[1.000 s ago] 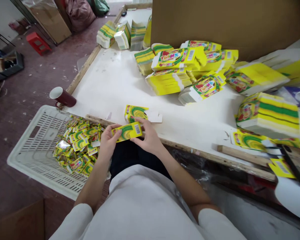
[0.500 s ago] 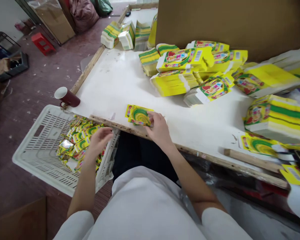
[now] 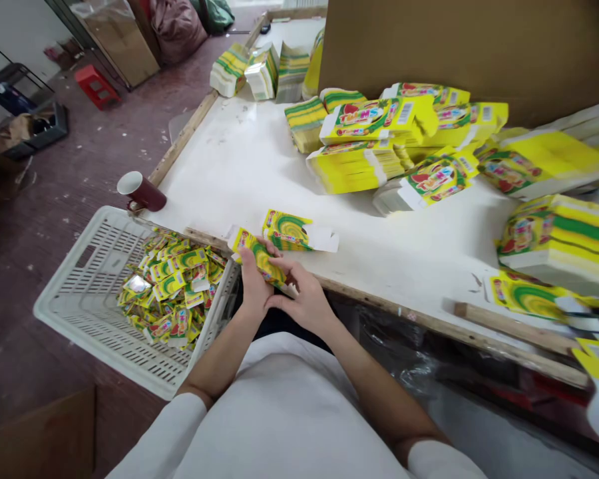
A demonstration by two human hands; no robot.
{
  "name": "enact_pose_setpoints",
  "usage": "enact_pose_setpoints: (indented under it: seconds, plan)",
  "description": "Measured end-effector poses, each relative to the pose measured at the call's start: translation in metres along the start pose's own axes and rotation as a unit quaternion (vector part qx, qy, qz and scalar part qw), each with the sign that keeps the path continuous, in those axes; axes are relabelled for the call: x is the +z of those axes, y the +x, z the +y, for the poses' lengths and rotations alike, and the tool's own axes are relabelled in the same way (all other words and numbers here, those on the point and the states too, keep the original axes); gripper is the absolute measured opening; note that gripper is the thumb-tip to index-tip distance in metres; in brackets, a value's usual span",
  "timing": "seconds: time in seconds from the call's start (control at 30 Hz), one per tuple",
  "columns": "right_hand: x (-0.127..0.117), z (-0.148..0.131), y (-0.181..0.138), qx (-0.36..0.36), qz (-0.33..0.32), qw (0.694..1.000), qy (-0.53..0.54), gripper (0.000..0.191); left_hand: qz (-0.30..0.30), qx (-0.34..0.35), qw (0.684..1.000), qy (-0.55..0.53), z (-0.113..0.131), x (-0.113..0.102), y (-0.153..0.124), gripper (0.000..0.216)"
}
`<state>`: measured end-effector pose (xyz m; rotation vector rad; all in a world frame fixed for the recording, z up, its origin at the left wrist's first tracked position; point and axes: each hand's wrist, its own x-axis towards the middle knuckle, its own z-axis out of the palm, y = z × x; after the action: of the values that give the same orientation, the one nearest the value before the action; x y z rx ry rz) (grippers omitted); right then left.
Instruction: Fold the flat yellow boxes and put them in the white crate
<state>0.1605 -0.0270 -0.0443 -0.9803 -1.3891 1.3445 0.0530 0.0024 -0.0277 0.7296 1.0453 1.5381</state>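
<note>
Both hands meet over my lap at the table's near edge. My left hand (image 3: 253,283) and my right hand (image 3: 304,299) are closed on one small yellow-green carton (image 3: 257,255), flat and tilted, its white flap pointing up-left. Just beyond it a short stack of the same flat cartons (image 3: 289,231) lies on the white table (image 3: 239,166). To my left a white slotted crate (image 3: 80,293) holds several folded yellow-green cartons (image 3: 172,293).
A dark red mug (image 3: 140,191) lies at the table's left corner. Piles of flat yellow cartons (image 3: 379,143) cover the far and right parts of the table before a brown cardboard sheet (image 3: 454,46). A red stool (image 3: 96,85) stands on the floor.
My left hand has come back from the crate. My right hand took a flat carton off the small stack, and both hands now hold it at the table edge.
</note>
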Motion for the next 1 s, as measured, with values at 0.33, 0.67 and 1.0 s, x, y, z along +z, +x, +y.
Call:
enact_pose_setpoints:
  seconds: [0.33, 0.67, 1.0]
  plan:
    - [-0.022, -0.002, 0.009, 0.086, 0.119, 0.975, 0.165, 0.032, 0.037, 0.009, 0.999, 0.011, -0.014, -0.009, -0.006, 0.043]
    - [-0.015, 0.01, 0.014, 0.006, 0.159, 0.98, 0.118, 0.018, 0.037, -0.017, 0.999, -0.017, -0.013, -0.01, -0.004, 0.03]
    - [-0.057, -0.007, 0.006, -0.189, 0.09, 0.948, -0.24, 0.026, -0.131, 0.018, 0.986, 0.101, 0.022, -0.052, 0.014, 0.039]
